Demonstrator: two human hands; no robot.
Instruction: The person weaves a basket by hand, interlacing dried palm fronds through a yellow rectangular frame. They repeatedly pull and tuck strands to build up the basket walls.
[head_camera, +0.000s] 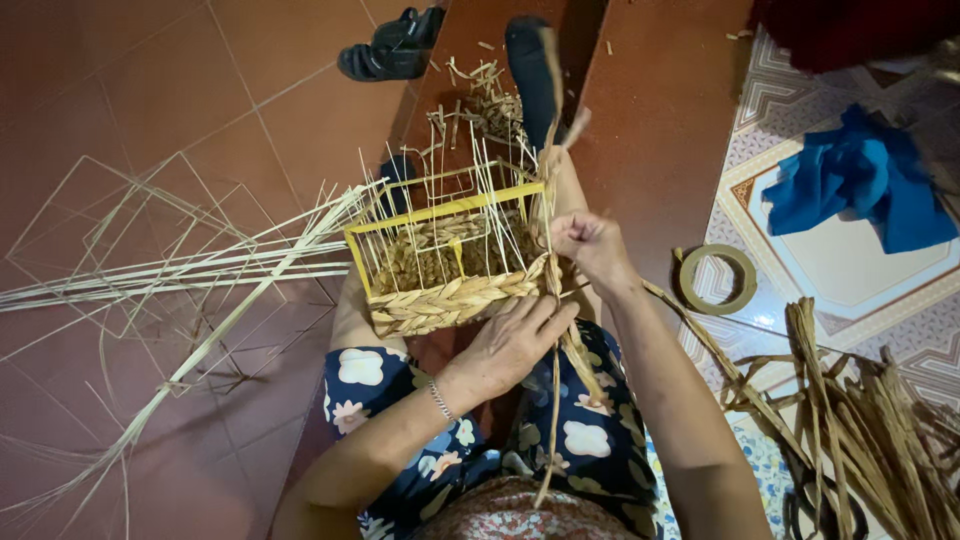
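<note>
So, standing over this: one big red tiled floor (160, 90), with one patterned mat (860, 290) off to the person's right. On the floor to their left there's a long loose bundle of pale reed strips (180, 265) fanning out, too many to count, lying over some thin wire frames (130, 215). On the mat side there's one heap of dried brown fibre (860, 420), one crumpled blue cloth (860, 180) and one roll of tape (717, 279) lying flat. One dark sandal (392, 47) sits up at the far end.

The main thing is one half-woven basket (450, 265) on a yellow wire frame, resting on the person's legs right in front of them, with thin upright stakes sticking out the top and a braided band along its near wall.

Two hands at work. The left hand (510, 340) lies flat with fingers spread, pressing on the near right corner of the basket, not gripping anything I can make out. The right hand (590, 245) is raised at the basket's right corner, fingers pinched around one braided strand (552, 400) that runs down past the lap. One bracelet (441, 402) on the left wrist.
</note>
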